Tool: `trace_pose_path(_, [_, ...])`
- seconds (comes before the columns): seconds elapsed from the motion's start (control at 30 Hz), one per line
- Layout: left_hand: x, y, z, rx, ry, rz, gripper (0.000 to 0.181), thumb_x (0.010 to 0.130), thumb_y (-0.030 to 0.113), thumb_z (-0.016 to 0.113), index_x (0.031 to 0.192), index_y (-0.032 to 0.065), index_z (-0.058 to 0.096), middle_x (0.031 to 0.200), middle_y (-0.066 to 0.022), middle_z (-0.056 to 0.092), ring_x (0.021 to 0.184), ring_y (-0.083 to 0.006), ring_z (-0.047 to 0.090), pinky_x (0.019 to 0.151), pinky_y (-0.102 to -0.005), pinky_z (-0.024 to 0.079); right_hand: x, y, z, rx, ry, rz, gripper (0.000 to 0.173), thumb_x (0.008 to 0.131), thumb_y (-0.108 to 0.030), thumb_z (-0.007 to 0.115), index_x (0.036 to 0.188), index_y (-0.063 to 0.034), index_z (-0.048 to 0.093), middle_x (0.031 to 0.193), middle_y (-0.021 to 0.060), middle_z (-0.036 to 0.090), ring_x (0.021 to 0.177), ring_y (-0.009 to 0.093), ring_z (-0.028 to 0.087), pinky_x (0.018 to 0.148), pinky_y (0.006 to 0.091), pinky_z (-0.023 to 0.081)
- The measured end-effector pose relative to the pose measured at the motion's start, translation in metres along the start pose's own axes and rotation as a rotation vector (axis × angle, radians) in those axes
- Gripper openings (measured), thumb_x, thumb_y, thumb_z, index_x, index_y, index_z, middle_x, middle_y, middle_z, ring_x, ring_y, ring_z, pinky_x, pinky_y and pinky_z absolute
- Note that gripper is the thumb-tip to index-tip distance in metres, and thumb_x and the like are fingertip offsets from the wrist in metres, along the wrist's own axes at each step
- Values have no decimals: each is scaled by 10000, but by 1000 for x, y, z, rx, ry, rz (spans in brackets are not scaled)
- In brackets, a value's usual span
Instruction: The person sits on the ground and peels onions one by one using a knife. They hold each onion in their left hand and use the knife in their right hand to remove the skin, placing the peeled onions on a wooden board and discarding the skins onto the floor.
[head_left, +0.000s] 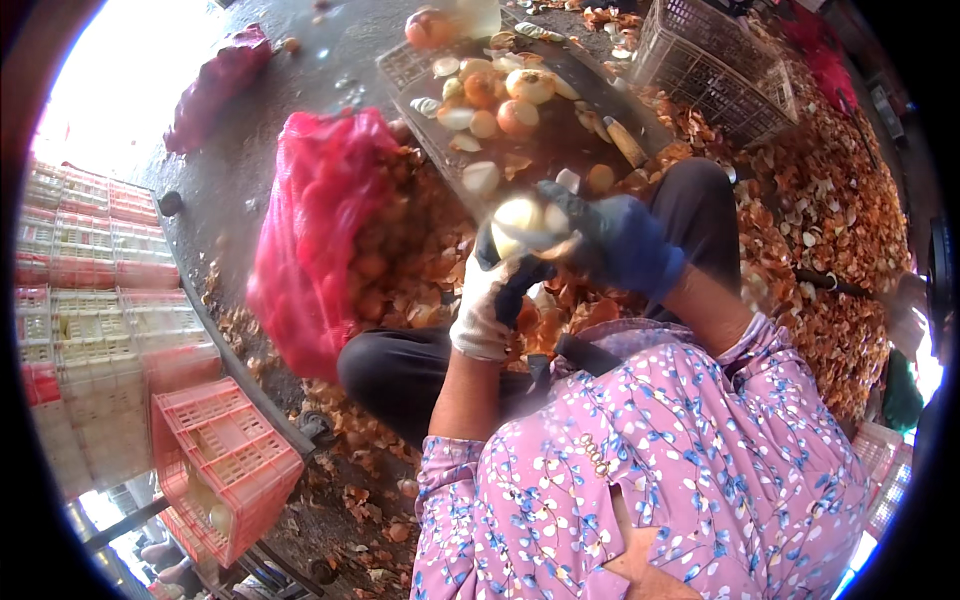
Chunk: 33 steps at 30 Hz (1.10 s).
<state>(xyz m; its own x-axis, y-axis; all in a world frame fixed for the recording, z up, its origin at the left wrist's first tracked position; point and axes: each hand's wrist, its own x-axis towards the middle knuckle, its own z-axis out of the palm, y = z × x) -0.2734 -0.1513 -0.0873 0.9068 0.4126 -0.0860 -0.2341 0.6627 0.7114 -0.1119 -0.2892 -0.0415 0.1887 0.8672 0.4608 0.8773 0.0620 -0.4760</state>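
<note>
My left hand (491, 289), in a white knit glove with a dark coated palm, grips a pale peeled onion (517, 217) above my lap. My right hand (626, 240), in a blue glove, is curled close against the onion's right side. A blurred grey streak, perhaps a blade, crosses the onion between the hands; what the right fingers hold is unclear. Just beyond, a dark board (547, 150) bears several whole and cut onions (530, 86). A tan, handle-like piece (625, 141) lies near its right edge.
A pink mesh sack (315, 240) of onions stands left of my knee. Onion skins (810, 217) cover the floor, heaped at right. An openwork plastic crate (712, 71) stands at far right. Stacked crates (97, 315) and a tipped pink crate (232, 465) are at left.
</note>
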Motion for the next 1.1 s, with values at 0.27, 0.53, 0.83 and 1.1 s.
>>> trace_pose_path(0.27, [1, -3, 3, 208, 2, -48, 584, 853, 359, 763, 1258, -8, 558, 937, -67, 671, 736, -144, 651, 599, -245, 509, 2, -7, -4, -91, -2, -59, 606, 984, -434, 531, 1409, -3, 504, 838, 148, 671, 703, 324, 655, 652, 424, 496])
trace_pose_path(0.53, [-7, -8, 9, 185, -1, -80, 795, 758, 560, 749, 1274, -5, 536, 848, -62, 634, 592, -120, 581, 500, -225, 445, -23, 22, -6, -172, -45, -56, 565, 995, -420, 527, 1396, -22, 525, 727, 132, 640, 632, 308, 636, 611, 423, 483])
trace_pose_path(0.83, [-7, 8, 16, 280, -97, -111, 833, 707, 589, 748, 1233, -28, 559, 874, -77, 653, 636, -117, 613, 502, -228, 457, -10, 37, -1, -171, -26, -25, 521, 975, -394, 559, 1376, -63, 550, 652, 155, 622, 575, 336, 630, 554, 437, 486])
trace_pose_path(1.1, [-7, 23, 15, 255, -47, -96, 714, 663, 148, 830, 1307, -3, 564, 1156, -75, 672, 1006, -148, 646, 852, -281, 533, -21, 24, -10, -42, 21, 33, 500, 1005, -369, 527, 1386, -44, 528, 681, 175, 634, 575, 343, 636, 548, 439, 485])
